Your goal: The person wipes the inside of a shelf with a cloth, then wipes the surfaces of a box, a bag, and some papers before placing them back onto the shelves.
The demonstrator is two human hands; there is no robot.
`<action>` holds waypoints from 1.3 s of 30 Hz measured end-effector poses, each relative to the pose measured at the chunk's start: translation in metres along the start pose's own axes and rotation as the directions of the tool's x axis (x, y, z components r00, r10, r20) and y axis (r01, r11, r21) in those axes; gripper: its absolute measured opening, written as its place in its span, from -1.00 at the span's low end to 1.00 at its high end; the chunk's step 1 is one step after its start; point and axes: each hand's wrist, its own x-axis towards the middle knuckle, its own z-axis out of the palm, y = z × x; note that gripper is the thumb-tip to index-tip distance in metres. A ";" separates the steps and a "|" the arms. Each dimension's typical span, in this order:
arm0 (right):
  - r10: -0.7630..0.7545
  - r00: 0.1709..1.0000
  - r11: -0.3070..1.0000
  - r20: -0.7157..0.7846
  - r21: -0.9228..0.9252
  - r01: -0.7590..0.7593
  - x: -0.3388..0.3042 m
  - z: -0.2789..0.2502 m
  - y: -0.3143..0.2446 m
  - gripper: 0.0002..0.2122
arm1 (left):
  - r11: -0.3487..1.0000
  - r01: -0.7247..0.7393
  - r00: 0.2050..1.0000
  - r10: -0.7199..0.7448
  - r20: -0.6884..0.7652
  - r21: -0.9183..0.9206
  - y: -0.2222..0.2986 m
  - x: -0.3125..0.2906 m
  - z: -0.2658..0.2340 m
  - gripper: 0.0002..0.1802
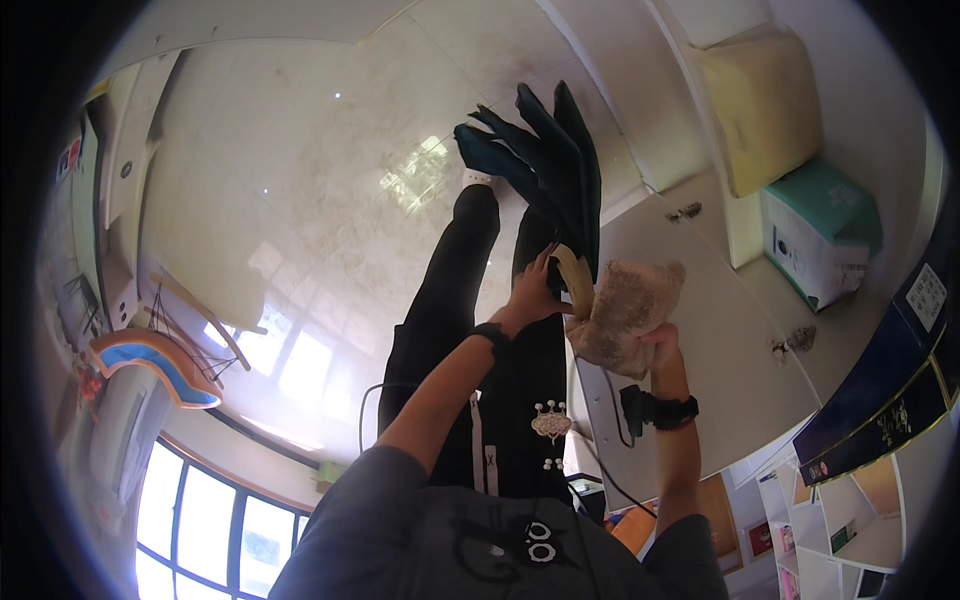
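A bundle of long, dark green blades (555,150), which look like plant leaves, fans out in front of my legs. My left hand (535,293) is closed around its near end, by a pale yellow curved strip (573,280) that may be one of the leaves. A crumpled beige cloth (630,310) hangs just to the right, against or very close to that strip. My right hand (660,347) grips the cloth at its right edge, with the thumb showing on top. Whatever supports the blades is hidden.
On the right stands a white cabinet (690,400) with metal hinges (793,345). Beyond it are a green-and-white box (820,235), a yellow cushion-like bag (765,110) and a dark blue box (880,400). A blue-and-wood curved object (155,365) is at left, above the shiny floor (300,180).
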 end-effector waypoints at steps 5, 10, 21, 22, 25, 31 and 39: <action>-0.010 0.995 0.999 0.104 0.040 0.005 -0.008 0.036 -0.001 -0.29 | 0.875 0.000 0.984 -0.087 -0.157 -0.485 0.011 -0.012 0.016 -0.01; -0.097 0.954 0.995 0.285 0.003 0.101 -0.033 0.095 -0.022 -0.23 | 0.716 -0.183 0.731 0.557 -0.394 0.674 0.049 -0.007 -0.049 -0.45; -0.317 0.879 0.858 0.357 -0.287 0.426 -0.133 0.160 -0.043 -0.22 | 0.988 0.082 0.685 0.040 -0.727 0.131 0.105 -0.056 -0.306 -0.65; -0.336 0.887 0.858 0.316 -0.287 0.427 -0.144 0.162 -0.043 -0.23 | 0.986 0.076 0.664 0.063 -0.745 0.151 0.117 -0.072 -0.325 -0.65; -0.523 0.807 0.767 0.273 -0.261 0.586 -0.182 0.167 -0.050 -0.30 | 0.988 0.056 0.698 0.066 -0.713 0.146 0.145 -0.095 -0.358 -0.67; -0.704 0.710 0.710 0.036 0.085 0.699 -0.237 0.154 -0.052 -0.46 | 0.990 -0.140 0.505 0.054 -0.862 -0.020 0.130 -0.103 -0.348 -0.63; -0.910 0.387 0.321 -0.145 0.344 0.883 -0.319 0.111 -0.053 -0.52 | 0.394 -0.592 0.631 -0.316 -0.709 -0.703 0.158 -0.097 -0.396 -0.76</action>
